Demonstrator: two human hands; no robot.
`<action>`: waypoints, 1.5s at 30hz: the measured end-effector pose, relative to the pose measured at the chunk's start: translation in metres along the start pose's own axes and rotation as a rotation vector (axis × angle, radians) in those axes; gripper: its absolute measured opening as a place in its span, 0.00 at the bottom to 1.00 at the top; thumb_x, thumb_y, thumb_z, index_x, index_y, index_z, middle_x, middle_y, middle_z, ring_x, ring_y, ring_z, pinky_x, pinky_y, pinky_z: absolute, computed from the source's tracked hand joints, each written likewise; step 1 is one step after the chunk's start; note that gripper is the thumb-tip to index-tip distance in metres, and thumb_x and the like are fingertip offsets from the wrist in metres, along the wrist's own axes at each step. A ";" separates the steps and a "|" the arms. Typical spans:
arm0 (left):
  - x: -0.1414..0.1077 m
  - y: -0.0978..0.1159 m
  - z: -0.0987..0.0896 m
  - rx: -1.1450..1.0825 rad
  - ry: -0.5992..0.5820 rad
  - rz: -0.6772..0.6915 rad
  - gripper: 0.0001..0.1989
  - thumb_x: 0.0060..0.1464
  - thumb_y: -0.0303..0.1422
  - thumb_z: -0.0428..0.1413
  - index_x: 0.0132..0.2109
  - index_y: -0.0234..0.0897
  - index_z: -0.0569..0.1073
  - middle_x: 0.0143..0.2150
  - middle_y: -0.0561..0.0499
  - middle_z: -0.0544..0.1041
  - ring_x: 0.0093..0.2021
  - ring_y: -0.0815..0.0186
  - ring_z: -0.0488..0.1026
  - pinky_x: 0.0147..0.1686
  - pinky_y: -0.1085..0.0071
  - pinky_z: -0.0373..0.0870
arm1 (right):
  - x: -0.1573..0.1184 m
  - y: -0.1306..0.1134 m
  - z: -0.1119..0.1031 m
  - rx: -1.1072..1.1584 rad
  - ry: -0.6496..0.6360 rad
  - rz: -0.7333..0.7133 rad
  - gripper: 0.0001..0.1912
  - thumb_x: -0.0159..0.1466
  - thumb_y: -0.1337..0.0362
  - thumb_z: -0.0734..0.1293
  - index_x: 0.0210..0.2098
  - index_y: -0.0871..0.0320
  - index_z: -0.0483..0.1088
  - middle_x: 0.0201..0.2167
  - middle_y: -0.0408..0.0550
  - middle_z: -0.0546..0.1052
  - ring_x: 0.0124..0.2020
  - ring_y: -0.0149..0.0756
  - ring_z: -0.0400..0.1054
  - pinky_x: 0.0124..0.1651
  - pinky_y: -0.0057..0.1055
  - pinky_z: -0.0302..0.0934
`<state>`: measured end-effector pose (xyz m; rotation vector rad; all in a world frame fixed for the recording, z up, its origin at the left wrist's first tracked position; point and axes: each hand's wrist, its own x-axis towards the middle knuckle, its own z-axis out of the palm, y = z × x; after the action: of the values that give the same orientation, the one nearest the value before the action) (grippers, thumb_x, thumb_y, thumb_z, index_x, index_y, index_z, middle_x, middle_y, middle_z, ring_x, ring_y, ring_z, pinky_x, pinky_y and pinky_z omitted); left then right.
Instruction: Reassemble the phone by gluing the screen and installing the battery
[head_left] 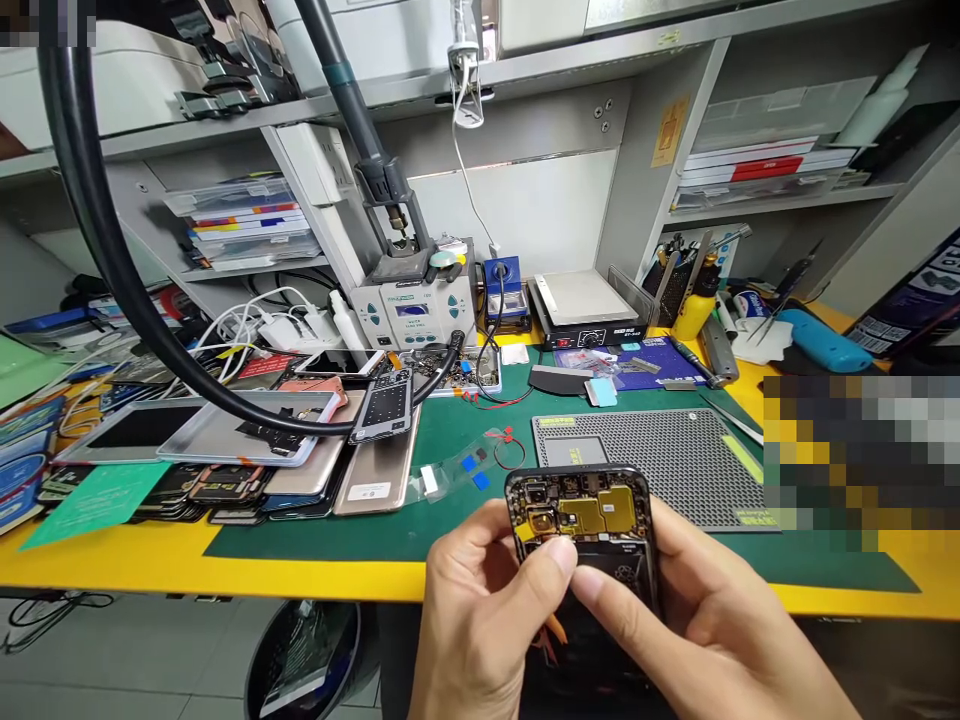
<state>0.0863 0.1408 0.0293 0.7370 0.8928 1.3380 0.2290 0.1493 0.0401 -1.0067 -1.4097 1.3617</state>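
Note:
Both hands hold an opened smartphone (600, 508) upright near the table's front edge, its inside facing me. Gold-coloured shielding and the camera area show at its top, with a black battery part below. My left hand (491, 610) grips the left side, its thumb pressed on the inside just under the gold part. Around the right side my right hand (697, 610) is wrapped, its thumb lying on the black part close to the left thumb. An orange strip hangs beneath the left thumb. The phone's lower end is dark and partly hidden by my hands.
A perforated grey mat (637, 450) lies on the green work mat (300, 537) behind the phone. Stacked phones and tablets (247, 425) fill the left side. A hot-air station (412, 305) and a black-based heating plate (589, 310) stand behind. A bin (255, 665) is below the edge.

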 end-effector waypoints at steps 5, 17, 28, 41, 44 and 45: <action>0.002 0.000 0.002 -0.006 0.028 -0.001 0.07 0.54 0.35 0.66 0.39 0.38 0.83 0.35 0.49 0.80 0.40 0.63 0.74 0.43 0.71 0.70 | 0.000 -0.002 0.002 0.011 0.017 -0.019 0.13 0.69 0.60 0.70 0.53 0.49 0.75 0.53 0.48 0.82 0.49 0.41 0.79 0.50 0.29 0.76; 0.004 0.000 0.002 -0.018 0.046 -0.042 0.07 0.52 0.35 0.67 0.36 0.36 0.82 0.30 0.50 0.78 0.29 0.70 0.69 0.27 0.77 0.66 | 0.001 0.000 0.000 0.014 -0.005 0.036 0.14 0.69 0.58 0.69 0.54 0.51 0.74 0.52 0.50 0.82 0.49 0.43 0.79 0.45 0.29 0.77; 0.007 0.005 0.000 0.006 0.010 -0.110 0.13 0.53 0.35 0.68 0.45 0.34 0.84 0.31 0.48 0.77 0.25 0.73 0.62 0.20 0.79 0.61 | 0.003 0.000 -0.002 0.065 -0.024 0.070 0.17 0.71 0.59 0.69 0.58 0.50 0.72 0.56 0.49 0.80 0.54 0.44 0.77 0.53 0.33 0.75; 0.010 0.003 0.002 -0.082 -0.032 -0.098 0.10 0.54 0.30 0.65 0.44 0.38 0.84 0.34 0.49 0.82 0.37 0.63 0.77 0.45 0.68 0.74 | 0.003 0.003 0.001 0.065 0.000 0.058 0.14 0.69 0.58 0.70 0.53 0.50 0.73 0.52 0.49 0.82 0.50 0.43 0.78 0.50 0.32 0.76; 0.013 0.001 0.003 -0.071 -0.020 -0.098 0.11 0.55 0.30 0.65 0.46 0.38 0.84 0.36 0.49 0.83 0.39 0.62 0.78 0.45 0.68 0.73 | 0.004 0.003 0.001 0.059 0.017 0.064 0.15 0.69 0.59 0.70 0.55 0.51 0.73 0.53 0.49 0.81 0.50 0.42 0.78 0.51 0.31 0.75; 0.013 0.001 0.004 -0.065 -0.014 -0.097 0.11 0.56 0.30 0.64 0.47 0.38 0.83 0.37 0.49 0.83 0.40 0.62 0.79 0.46 0.68 0.73 | 0.005 0.002 0.000 0.046 0.022 0.068 0.16 0.69 0.59 0.70 0.55 0.51 0.73 0.52 0.49 0.81 0.49 0.42 0.78 0.51 0.31 0.75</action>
<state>0.0896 0.1543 0.0306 0.6441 0.8600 1.2685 0.2276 0.1540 0.0385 -1.0443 -1.3328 1.4219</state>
